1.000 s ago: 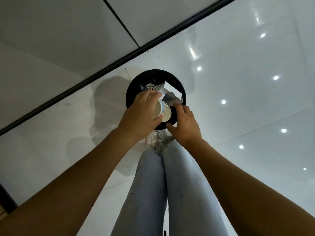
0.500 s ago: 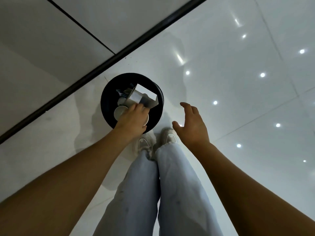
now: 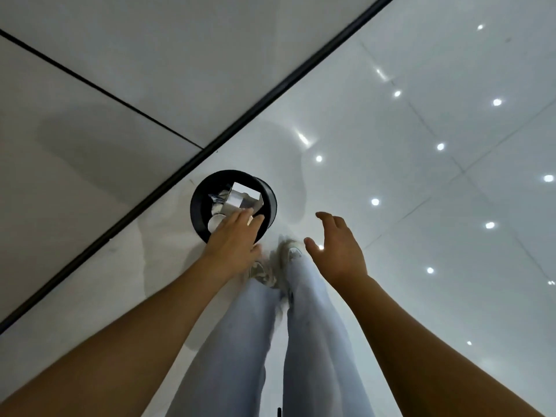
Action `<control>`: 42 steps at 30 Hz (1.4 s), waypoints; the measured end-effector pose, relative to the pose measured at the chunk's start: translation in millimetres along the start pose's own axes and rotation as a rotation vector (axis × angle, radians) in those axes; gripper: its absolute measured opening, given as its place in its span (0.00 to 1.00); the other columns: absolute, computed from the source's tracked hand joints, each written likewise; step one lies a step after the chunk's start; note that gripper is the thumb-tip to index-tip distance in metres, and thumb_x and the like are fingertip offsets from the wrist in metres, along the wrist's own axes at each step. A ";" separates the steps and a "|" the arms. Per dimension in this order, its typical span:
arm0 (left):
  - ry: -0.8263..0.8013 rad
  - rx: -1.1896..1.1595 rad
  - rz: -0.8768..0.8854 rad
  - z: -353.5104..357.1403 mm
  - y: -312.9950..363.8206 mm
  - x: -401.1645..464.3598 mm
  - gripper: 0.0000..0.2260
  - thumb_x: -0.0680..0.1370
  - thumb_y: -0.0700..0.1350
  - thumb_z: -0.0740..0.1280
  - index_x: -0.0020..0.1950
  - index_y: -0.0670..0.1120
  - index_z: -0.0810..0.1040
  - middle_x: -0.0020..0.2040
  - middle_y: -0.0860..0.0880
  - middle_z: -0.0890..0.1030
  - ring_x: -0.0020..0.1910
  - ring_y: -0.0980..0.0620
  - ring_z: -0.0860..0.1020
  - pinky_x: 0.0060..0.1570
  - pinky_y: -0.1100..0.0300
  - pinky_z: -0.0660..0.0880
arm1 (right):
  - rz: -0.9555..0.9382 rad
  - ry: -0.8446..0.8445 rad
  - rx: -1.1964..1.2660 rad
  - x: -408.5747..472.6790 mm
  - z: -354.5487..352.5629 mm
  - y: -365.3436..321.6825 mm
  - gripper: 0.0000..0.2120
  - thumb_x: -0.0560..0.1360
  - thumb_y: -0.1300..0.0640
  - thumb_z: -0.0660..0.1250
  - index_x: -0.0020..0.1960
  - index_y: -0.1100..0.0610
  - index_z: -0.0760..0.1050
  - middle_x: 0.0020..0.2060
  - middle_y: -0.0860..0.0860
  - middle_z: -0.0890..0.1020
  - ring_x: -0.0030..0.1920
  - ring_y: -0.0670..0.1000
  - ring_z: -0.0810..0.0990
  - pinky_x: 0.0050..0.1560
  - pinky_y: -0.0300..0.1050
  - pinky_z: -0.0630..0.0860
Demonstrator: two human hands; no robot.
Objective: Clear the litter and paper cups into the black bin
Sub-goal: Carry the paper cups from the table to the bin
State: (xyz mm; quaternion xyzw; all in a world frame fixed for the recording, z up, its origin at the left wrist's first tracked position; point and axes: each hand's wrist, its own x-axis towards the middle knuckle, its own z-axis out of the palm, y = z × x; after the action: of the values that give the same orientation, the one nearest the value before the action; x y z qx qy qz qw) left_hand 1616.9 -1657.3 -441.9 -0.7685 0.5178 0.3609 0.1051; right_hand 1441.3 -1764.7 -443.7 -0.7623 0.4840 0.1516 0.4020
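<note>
The round black bin (image 3: 199,206) stands on the glossy white floor just ahead of my feet. Inside it lie a white carton (image 3: 242,197), crumpled silvery litter (image 3: 217,197) and a white paper cup (image 3: 215,223) on its side. My left hand (image 3: 234,242) hovers over the bin's near edge with its fingers stretched out and nothing in them. My right hand (image 3: 338,245) is spread open in the air to the right of the bin, above my right shoe, and holds nothing.
A white wall with dark seams meets the floor along a black skirting strip (image 3: 156,194) that runs diagonally just behind the bin. My legs in light jeans (image 3: 301,326) and pale shoes (image 3: 285,254) stand right next to the bin. Ceiling lights reflect off the floor tiles.
My left hand has let the paper cup go into the bin and has opened above it. My right hand has drawn away from the bin to the right. My head has risen.
</note>
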 end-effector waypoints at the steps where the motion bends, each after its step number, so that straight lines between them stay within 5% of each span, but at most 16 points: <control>1: 0.001 0.010 0.024 -15.7 12.4 -15.9 0.26 0.78 0.50 0.61 0.75 0.46 0.59 0.75 0.45 0.60 0.74 0.47 0.57 0.73 0.54 0.56 | 0.010 0.011 0.004 -17.7 -16.3 -6.6 0.27 0.77 0.49 0.64 0.73 0.51 0.61 0.68 0.51 0.69 0.64 0.53 0.72 0.52 0.46 0.72; 10: -0.001 0.173 0.299 -124.4 128.6 -146.4 0.24 0.79 0.50 0.60 0.74 0.46 0.61 0.72 0.46 0.64 0.73 0.47 0.59 0.71 0.54 0.56 | 0.204 0.165 -0.012 -206.6 -131.0 -30.8 0.25 0.79 0.48 0.61 0.73 0.53 0.61 0.68 0.53 0.69 0.64 0.55 0.70 0.56 0.50 0.74; 21: -0.061 0.447 0.702 -150.1 257.9 -261.8 0.24 0.80 0.50 0.58 0.75 0.46 0.59 0.73 0.45 0.64 0.72 0.46 0.61 0.74 0.53 0.53 | 0.577 0.339 0.147 -425.0 -130.1 14.8 0.26 0.79 0.47 0.61 0.74 0.53 0.59 0.68 0.53 0.69 0.64 0.55 0.71 0.59 0.50 0.74; 30: 0.002 0.645 1.042 -92.3 456.0 -316.4 0.23 0.79 0.51 0.61 0.72 0.46 0.65 0.68 0.45 0.70 0.67 0.46 0.67 0.66 0.56 0.64 | 0.832 0.554 0.366 -569.6 -123.6 136.0 0.26 0.79 0.48 0.61 0.74 0.53 0.59 0.68 0.54 0.69 0.63 0.56 0.71 0.58 0.51 0.75; 42: -0.095 0.791 1.328 78.5 732.6 -450.2 0.23 0.79 0.51 0.59 0.73 0.46 0.64 0.69 0.46 0.69 0.68 0.47 0.67 0.67 0.57 0.62 | 1.005 0.674 0.553 -787.2 -121.5 351.0 0.27 0.79 0.48 0.61 0.75 0.53 0.59 0.68 0.53 0.68 0.64 0.56 0.71 0.59 0.50 0.74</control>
State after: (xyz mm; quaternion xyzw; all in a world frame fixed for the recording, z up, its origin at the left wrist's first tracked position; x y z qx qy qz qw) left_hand 851.8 -1614.8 -43.9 -0.1857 0.9554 0.1692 0.1555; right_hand 738.2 -1445.1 -42.5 -0.3184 0.9008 -0.0560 0.2899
